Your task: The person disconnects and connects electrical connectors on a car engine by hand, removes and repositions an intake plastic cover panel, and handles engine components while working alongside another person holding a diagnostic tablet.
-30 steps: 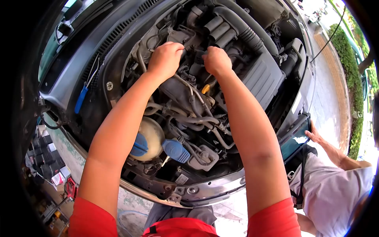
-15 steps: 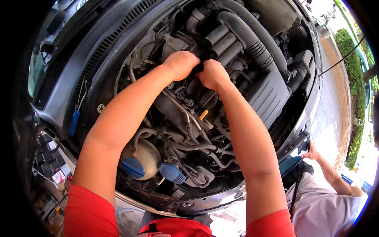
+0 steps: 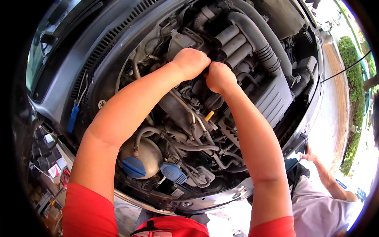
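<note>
Deep in the engine bay, my left hand (image 3: 192,63) is curled closed, knuckles up, beside the black intake pipes (image 3: 233,46). My right hand (image 3: 221,77) is closed too, its thumb side nearly touching the left fingers. Both sets of fingertips point down into a dark gap, and whatever they grip is hidden. A yellow dipstick handle (image 3: 209,116) sticks up below my right hand. Closer to me are the coolant tank (image 3: 152,153) with its blue cap (image 3: 133,167) and a blue washer-fluid cap (image 3: 173,173).
A blue-handled screwdriver (image 3: 73,118) lies on the cowl at left. The ribbed black air box (image 3: 274,98) is right of my right forearm. At lower right, another person's hand (image 3: 309,154) is by the car's front edge. Tools and boxes (image 3: 49,158) are at lower left.
The view has shifted slightly, so the engine sits further right in it. My two hands have come closer together over the same gap and stay closed.
</note>
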Demonstrator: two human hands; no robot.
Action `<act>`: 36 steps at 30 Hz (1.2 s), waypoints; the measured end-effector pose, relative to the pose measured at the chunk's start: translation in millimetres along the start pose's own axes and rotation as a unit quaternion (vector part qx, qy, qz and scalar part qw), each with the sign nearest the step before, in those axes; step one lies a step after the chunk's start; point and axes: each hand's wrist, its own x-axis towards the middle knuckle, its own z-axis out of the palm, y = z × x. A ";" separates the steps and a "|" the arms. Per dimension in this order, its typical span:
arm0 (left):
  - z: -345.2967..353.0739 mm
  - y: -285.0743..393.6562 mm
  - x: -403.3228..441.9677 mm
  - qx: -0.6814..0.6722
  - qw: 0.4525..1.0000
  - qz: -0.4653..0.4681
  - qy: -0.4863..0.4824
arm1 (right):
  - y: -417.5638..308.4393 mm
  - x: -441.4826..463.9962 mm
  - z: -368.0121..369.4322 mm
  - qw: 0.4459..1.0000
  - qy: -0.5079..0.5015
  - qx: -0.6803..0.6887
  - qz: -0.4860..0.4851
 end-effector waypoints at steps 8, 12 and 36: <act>10.8 2.4 3.0 0.032 0.999 -0.008 0.014 | -9.7 -3.1 18.5 0.998 0.050 -0.012 0.044; 7.5 3.8 4.1 0.038 0.999 -0.018 0.003 | -5.0 -0.5 21.3 0.996 0.076 0.026 0.027; 10.1 3.3 -2.7 -0.011 0.999 -0.027 0.016 | 5.6 -1.7 26.6 0.987 0.115 0.096 -0.055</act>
